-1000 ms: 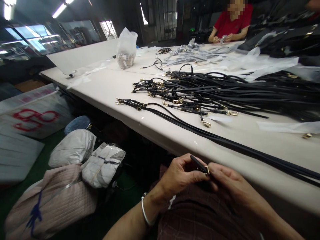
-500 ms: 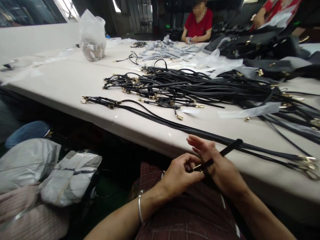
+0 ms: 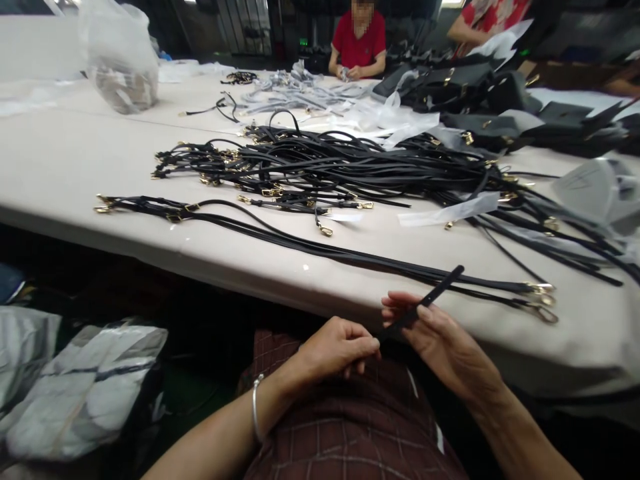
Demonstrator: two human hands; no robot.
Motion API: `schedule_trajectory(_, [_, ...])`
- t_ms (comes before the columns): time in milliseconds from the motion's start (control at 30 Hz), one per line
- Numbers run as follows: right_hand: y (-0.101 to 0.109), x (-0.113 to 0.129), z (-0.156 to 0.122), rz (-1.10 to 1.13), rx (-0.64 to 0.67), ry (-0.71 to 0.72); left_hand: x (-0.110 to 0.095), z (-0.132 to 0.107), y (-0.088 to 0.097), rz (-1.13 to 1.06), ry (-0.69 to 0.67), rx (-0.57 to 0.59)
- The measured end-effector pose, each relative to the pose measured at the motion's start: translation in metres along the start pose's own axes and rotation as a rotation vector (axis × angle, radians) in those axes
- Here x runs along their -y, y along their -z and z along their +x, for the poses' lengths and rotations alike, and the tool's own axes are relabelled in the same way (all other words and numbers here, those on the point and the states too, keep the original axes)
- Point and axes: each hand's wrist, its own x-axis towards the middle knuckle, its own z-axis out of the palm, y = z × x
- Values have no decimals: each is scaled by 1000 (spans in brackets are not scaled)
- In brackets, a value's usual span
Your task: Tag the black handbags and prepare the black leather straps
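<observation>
A narrow black strap [image 3: 440, 288] with a rounded end runs slantwise between my hands, over my lap at the table's front edge. My left hand [image 3: 340, 347] pinches its lower part, and the fingers cover whatever is there. On the upper part, my right hand [image 3: 440, 340] has its thumb pressed on the strap, with the other fingers stretched out behind it. The strap's free end sticks up past the right thumb. Just beyond my hands, a bundle of long black straps [image 3: 320, 248] with gold clasps [image 3: 543, 312] lies along the table edge.
A big pile of black straps [image 3: 350, 160] with gold hardware covers the table's middle. Dark bags [image 3: 450, 87] lie at the back right, and a plastic bag [image 3: 123, 67] stands back left. A person in red [image 3: 359, 43] works across the table [image 3: 60, 147]. Wrapped packages [image 3: 85, 393] sit lower left.
The view has swung to the right. The gold buckle that showed at my left fingers is now out of sight, and my right thumb has come onto the strap.
</observation>
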Motion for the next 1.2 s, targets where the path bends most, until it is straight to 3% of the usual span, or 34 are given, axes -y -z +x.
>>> schedule_trajectory(167, [7, -4, -6, -139, -128, -108, 1, 1, 0, 49, 27, -81])
schedule_trajectory(333, [6, -8, -7, -154, -193, -154, -14, -5, -5, 103, -119, -117])
schedule_trajectory(500, [6, -12, -10, -249, -171, -125, -26, -10, -11, 158, -173, -164])
schedule_trajectory(833, [7, -15, -15, -524, -158, -77, -20, -10, -15, 138, -222, -225])
schedule_trajectory(1067, [-8, -8, -25, -843, -195, 108, -17, -10, -15, 166, -248, -240])
schedule_trajectory(1133, [-12, -12, -26, -948, -182, 260, -15, -8, -15, 181, -252, -243])
schedule_trajectory(1200, [-15, -17, -29, -1067, -123, 505, -13, -7, -16, 208, -258, -256])
